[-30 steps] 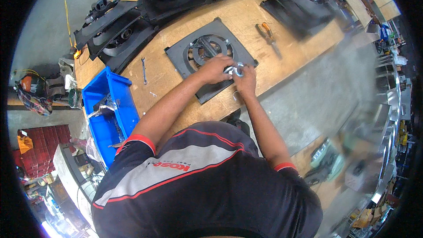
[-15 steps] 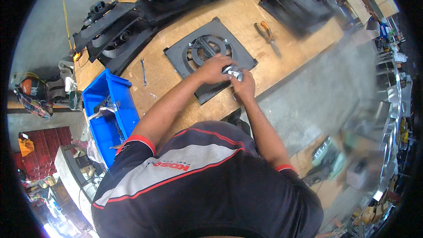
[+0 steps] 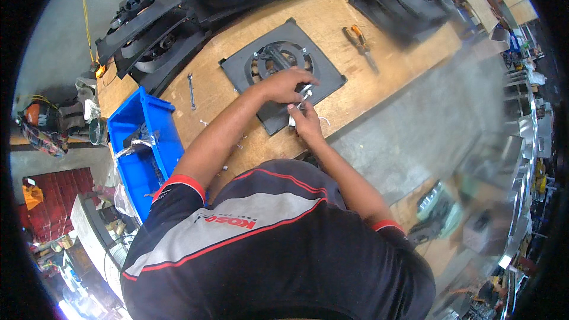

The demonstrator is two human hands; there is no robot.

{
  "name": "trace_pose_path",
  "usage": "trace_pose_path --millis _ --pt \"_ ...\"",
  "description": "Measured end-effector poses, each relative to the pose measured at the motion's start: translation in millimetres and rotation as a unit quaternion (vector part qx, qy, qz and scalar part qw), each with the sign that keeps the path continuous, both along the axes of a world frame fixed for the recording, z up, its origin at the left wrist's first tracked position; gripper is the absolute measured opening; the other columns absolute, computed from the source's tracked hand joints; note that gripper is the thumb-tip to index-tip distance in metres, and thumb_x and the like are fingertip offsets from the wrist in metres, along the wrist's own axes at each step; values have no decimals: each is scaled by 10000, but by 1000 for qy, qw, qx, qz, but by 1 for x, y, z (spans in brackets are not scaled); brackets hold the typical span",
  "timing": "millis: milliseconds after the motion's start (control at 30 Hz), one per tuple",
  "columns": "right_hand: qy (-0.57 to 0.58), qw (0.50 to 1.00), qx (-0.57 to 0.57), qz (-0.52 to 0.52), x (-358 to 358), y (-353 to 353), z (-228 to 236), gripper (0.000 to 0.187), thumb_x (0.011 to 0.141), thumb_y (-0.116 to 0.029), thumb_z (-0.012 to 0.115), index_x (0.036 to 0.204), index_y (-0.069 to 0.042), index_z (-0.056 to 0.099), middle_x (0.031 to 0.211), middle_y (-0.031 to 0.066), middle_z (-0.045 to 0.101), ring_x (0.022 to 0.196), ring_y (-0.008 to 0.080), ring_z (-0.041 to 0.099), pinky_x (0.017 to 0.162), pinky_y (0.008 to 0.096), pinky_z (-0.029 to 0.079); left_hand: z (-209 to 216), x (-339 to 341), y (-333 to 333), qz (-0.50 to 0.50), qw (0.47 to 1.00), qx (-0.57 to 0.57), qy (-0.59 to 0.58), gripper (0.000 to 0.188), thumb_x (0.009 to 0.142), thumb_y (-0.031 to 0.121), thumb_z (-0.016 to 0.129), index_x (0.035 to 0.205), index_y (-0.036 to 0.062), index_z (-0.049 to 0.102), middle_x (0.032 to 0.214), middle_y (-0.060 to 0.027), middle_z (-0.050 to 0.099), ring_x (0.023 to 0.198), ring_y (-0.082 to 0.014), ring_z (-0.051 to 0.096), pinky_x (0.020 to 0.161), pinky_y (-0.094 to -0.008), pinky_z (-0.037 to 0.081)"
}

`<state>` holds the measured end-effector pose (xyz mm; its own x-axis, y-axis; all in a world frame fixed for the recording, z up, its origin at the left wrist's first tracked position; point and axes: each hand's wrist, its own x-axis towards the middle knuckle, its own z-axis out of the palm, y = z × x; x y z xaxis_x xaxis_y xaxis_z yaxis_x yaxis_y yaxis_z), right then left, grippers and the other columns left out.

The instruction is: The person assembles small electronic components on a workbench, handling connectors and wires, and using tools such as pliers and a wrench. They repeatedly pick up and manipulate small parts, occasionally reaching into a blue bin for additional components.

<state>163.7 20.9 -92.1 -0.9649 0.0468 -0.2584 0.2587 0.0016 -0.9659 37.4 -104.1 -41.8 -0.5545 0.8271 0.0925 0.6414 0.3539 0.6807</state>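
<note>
- Left hand [image 3: 286, 85] lay near mid-frame over the lower part of the black panel [image 3: 242, 71], fingers curled around a small shiny metal piece [image 3: 306, 90]; could not tell how firmly they closed on it.
- Right hand [image 3: 307, 122] sat just below it, thumb and fingers bent near the lower end of the metal piece; grip could not be told. White scrap [image 3: 291, 121] showed beside its thumb.
- Black panel lay flat, turned cornerwise, beneath and above the hands; its round slotted opening [image 3: 256, 70] was just above and left of the left hand, partly covered by a dark bar [image 3: 274, 59].
- Panel's right corner stood apart from the table's right edge, with bare wood between. Thin white strip [image 3: 325, 121] lay right of the right hand, near that edge.
- Orange-handled tool [image 3: 357, 35] lay upper right of the panel, well apart; wrench [image 3: 191, 92] lay to its left.
- Blue bin [image 3: 166, 142] bordered the left side of the work area; dark molded parts [image 3: 234, 0] crowded the table's far edge along the top.
- Wooden table [image 3: 385, 83] looked worn and stained; grey floor [image 3: 409, 136] opened at right, cluttered shelving [image 3: 527, 106] at far right.
</note>
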Motion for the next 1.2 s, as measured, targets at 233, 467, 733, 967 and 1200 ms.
trace_pose_path --millis 233,467,733,967,1200 --pt "-187 950 -248 -39 7 5 55 432 960 -477 588 1082 -70 506 793 39 597 599 160 614 469 267 465 28 53 -17 273 936 124 -183 308 822 218 750 1067 43 682 1103 -108 682 977 -192 653 872 -331 512" --pt "-184 922 -336 -64 -5 2 49 551 986 -586 463 1113 -55 537 889 77 608 701 187 637 543 326 503 18 87 -31 155 980 95 -81 369 783 360 793 925 34 695 874 -114 621 854 -289 636 761 -376 491" --pt "-166 985 6 50 -18 60 61 607 931 -499 584 1283 -10 502 1023 127 661 754 229 672 645 335 540 48 44 -14 108 981 16 -163 326 920 344 689 960 21 669 760 -87 649 718 -142 575 652 -335 463" --pt "266 924 275 30 -31 64 106 399 812 -109 673 1202 -39 631 1053 170 676 911 326 663 826 394 528 64 0 9 49 950 -55 -304 396 941 432 651 927 37 681 686 2 579 619 -91 529 561 -287 424" --pt "203 957 204 22 -57 80 67 333 871 -46 610 1202 -10 619 967 136 698 779 233 680 709 333 553 62 2 15 107 950 -2 -295 386 919 416 682 943 32 701 678 12 581 592 -86 517 538 -271 416"
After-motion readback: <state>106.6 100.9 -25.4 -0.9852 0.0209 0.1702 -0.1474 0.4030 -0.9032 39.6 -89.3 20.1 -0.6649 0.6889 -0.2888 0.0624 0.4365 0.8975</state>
